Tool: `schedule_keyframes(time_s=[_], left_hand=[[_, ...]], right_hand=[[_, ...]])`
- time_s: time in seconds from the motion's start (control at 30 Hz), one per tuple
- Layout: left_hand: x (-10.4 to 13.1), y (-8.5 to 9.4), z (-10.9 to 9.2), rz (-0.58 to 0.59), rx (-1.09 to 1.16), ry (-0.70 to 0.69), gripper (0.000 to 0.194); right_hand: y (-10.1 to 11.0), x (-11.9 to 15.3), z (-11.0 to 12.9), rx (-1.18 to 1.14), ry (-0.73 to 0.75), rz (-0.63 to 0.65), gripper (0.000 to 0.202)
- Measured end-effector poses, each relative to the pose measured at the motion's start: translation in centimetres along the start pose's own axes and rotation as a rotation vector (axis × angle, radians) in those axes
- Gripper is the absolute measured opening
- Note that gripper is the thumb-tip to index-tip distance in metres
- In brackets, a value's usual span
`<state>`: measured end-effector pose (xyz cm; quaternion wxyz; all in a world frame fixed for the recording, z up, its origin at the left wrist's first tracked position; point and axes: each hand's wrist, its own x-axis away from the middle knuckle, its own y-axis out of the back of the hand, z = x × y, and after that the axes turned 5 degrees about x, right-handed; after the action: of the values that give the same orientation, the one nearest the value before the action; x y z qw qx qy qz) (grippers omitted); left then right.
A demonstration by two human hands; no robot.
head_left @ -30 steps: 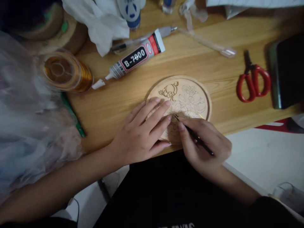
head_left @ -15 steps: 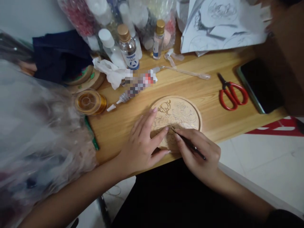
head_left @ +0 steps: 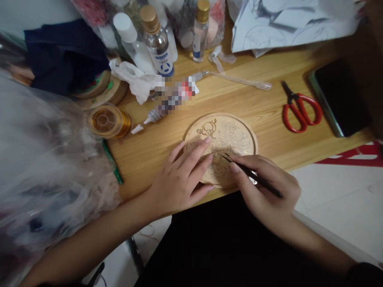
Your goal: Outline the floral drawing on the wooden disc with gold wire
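Note:
A round wooden disc [head_left: 236, 147] with a raised rim lies near the table's front edge. Floral lines are drawn on it, and gold wire [head_left: 208, 127] outlines a small figure at its upper left. Across the disc's left side rests my left hand [head_left: 182, 179], its fingers spread and nothing held. My right hand [head_left: 266, 183] pinches black tweezers [head_left: 254, 177] between thumb and fingers at the disc's right edge. The two tweezer tips stand slightly apart over the middle of the drawing; whether they touch it or hold anything is too small to tell.
Left are a spool of gold wire [head_left: 109, 120], a glue tube [head_left: 170, 101] and a plastic bag [head_left: 60, 159]. Bottles [head_left: 158, 48] and a pipette [head_left: 242, 81] lie behind. Red-handled scissors [head_left: 301, 111], a phone [head_left: 341, 99] and printed sheets [head_left: 293, 28] are right.
My right hand with the tweezers has drawn back to the right, away from my left fingertips. My left index finger has moved inward over the disc. The camera view has shifted slightly.

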<state>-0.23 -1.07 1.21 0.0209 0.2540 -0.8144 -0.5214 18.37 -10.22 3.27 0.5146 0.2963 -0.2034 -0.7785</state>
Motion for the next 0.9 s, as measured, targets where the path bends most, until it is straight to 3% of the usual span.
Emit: schedule_keyframes(time_s=[0.6, 0.9], left_hand=[[-0.1, 0.15, -0.05, 0.076, -0.005, -0.019, 0.048], [0.29, -0.39, 0.37, -0.03, 0.048, 0.001, 0.053]], right_hand=[[0.08, -0.21, -0.35, 0.051, -0.026, 0.013, 0.027], [0.39, -0.46, -0.67, 0.066, 0.01, 0.038, 0.029]])
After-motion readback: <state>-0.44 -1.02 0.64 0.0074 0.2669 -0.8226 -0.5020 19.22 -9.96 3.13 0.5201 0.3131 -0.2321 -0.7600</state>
